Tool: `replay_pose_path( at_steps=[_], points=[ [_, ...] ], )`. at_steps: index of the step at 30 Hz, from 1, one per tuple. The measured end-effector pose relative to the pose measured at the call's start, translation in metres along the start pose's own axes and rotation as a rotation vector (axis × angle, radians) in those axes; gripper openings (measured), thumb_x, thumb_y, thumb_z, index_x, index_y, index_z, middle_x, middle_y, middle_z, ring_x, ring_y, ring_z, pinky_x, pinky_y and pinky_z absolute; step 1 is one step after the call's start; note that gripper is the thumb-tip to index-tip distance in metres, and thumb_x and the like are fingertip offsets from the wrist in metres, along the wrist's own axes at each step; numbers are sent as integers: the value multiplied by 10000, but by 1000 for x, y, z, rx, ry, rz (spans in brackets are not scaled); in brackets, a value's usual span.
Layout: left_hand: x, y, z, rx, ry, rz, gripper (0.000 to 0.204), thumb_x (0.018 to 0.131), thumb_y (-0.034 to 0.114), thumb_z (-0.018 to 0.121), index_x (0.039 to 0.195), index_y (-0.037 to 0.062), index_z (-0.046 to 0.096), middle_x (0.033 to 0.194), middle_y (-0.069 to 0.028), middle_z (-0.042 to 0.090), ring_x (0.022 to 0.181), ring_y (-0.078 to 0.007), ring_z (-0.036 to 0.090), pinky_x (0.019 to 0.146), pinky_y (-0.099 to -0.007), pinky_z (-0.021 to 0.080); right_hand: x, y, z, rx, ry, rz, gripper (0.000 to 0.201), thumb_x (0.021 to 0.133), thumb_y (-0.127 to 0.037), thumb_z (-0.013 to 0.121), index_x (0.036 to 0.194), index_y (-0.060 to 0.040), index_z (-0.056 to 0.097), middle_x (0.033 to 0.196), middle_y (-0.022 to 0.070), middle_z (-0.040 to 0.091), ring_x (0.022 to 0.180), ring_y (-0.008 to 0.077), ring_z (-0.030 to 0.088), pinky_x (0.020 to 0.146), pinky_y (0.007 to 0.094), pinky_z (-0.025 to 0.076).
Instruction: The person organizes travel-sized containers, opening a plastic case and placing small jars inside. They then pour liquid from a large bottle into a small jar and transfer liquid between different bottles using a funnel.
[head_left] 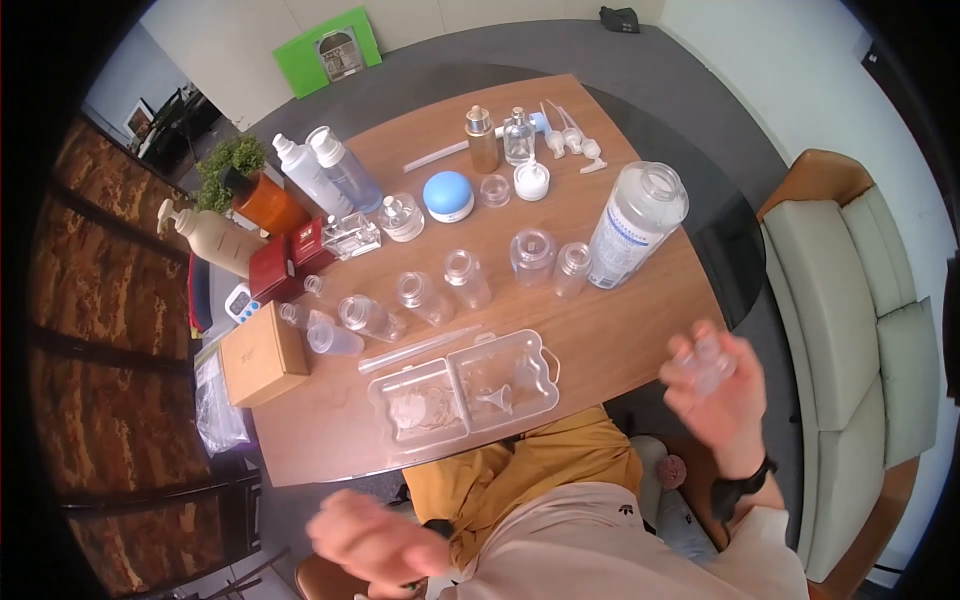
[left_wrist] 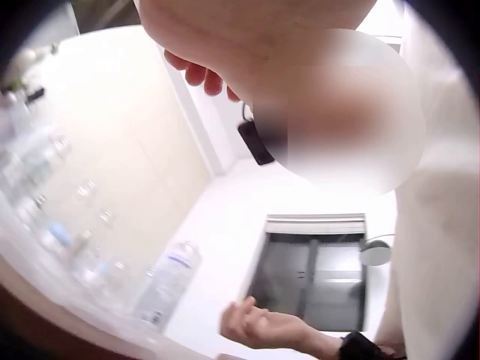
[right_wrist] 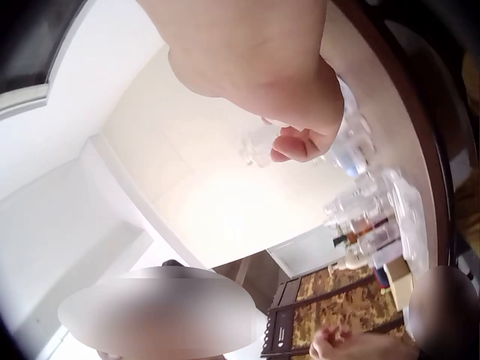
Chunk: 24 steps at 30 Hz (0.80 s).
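Note:
In the head view my right hand [head_left: 725, 395] is raised past the table's right edge, fingers curled round a small clear bottle [head_left: 708, 362]. The same bottle [right_wrist: 259, 145] shows pale beyond the fingertips in the right wrist view. My left hand [head_left: 375, 545], blurred, hangs in front of the table's near left side with its fingers loosely curled and nothing visible in it. Closest on the table is a clear two-part tray [head_left: 462, 385], with a small funnel [head_left: 495, 398] in its right part and thin translucent pieces [head_left: 422, 408] in the left. Several empty clear bottles [head_left: 465, 278] stand behind it.
A large clear bottle [head_left: 635, 225] stands at the table's right side. Pump bottles [head_left: 310, 175], a blue-lidded jar [head_left: 448, 196], droppers [head_left: 570, 135] and a white-capped jar [head_left: 531, 180] stand farther back. A cardboard box [head_left: 265, 355] sits at the left edge; a sofa [head_left: 840, 330] is at right.

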<state>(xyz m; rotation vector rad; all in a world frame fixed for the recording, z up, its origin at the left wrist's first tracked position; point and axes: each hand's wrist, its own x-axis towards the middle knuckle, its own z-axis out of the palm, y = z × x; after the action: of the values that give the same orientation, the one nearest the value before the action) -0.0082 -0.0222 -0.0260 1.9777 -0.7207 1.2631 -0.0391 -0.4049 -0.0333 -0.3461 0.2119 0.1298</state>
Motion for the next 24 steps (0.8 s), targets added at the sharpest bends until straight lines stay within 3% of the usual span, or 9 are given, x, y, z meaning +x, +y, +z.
replay_pose_path(
  at_steps=[1, 5, 7, 9, 11, 13, 15, 17, 24],
  points=[
    [-11, -10, -9, 120, 128, -80, 312, 992, 396, 621, 949, 89, 588, 1029, -79, 547, 940, -244, 521, 804, -375, 450, 8, -19, 2, -66, 56, -65, 263, 1076, -296, 529, 1183, -81, 636, 1167, 127, 636, 852, 211, 560, 667, 325, 464],
    [-32, -47, -38, 360, 160, -379, 202, 1068, 207, 499, 957, 39, 502, 1105, -110, 521, 1014, -225, 510, 923, -368, 427, 76, -102, -8, -227, 38, -98, 162, 1041, -237, 596, 1059, -76, 610, 1020, 88, 612, 765, 161, 530, 556, 258, 424],
    [-45, -72, -40, 345, 120, -408, 115, 1069, 116, 536, 1013, 16, 528, 1115, -107, 527, 1020, -226, 509, 917, -365, 431, 125, -138, -15, -292, -6, -57, 171, 1037, -245, 603, 1020, -76, 611, 966, 78, 592, 744, 154, 527, 540, 250, 409],
    [-54, -90, -43, 404, -54, -478, 142, 1058, 112, 550, 1060, -30, 552, 1107, -173, 531, 1047, -313, 537, 928, -436, 431, 180, -156, -11, -419, -47, -44, 167, 1034, -237, 609, 979, -80, 616, 959, 74, 597, 695, 141, 514, 510, 250, 388],
    [-57, -101, -33, 389, -74, -542, 141, 1058, 109, 562, 1082, -30, 553, 1127, -177, 533, 1064, -323, 539, 948, -446, 432, 246, -167, -20, -631, -71, -145, 152, 1016, -228, 603, 944, -94, 619, 909, 47, 592, 659, 127, 502, 481, 242, 343],
    [-58, -108, -25, 368, -91, -599, 144, 1058, 106, 574, 1104, -30, 555, 1147, -180, 535, 1081, -332, 542, 968, -456, 433, 285, -160, 0, -1195, 94, -240, 154, 992, -231, 591, 907, -107, 626, 829, 3, 565, 636, 107, 480, 462, 227, 299],
    [-56, -112, -17, 378, -135, -686, 159, 1053, 103, 595, 1132, -29, 555, 1189, -176, 538, 1145, -346, 529, 1021, -476, 420, 321, -152, 2, -1564, 208, -392, 194, 969, -239, 584, 882, -79, 652, 785, -17, 583, 645, 118, 514, 511, 253, 357],
    [-53, -113, -16, 417, -126, -683, 184, 1050, 127, 613, 1142, -25, 563, 1226, -181, 545, 1202, -359, 506, 1063, -495, 399, 348, -145, 0, -1836, 177, -546, 235, 946, -247, 613, 898, -33, 696, 792, 67, 680, 768, 190, 652, 743, 347, 502],
    [-51, -111, -12, 451, -244, -717, 164, 1033, 127, 631, 1110, -11, 590, 1253, -204, 548, 1206, -379, 497, 1067, -519, 390, 383, -142, -13, -2126, 68, -662, 226, 912, -277, 708, 968, -59, 718, 1032, 184, 719, 992, 352, 692, 888, 450, 535]
  ],
)
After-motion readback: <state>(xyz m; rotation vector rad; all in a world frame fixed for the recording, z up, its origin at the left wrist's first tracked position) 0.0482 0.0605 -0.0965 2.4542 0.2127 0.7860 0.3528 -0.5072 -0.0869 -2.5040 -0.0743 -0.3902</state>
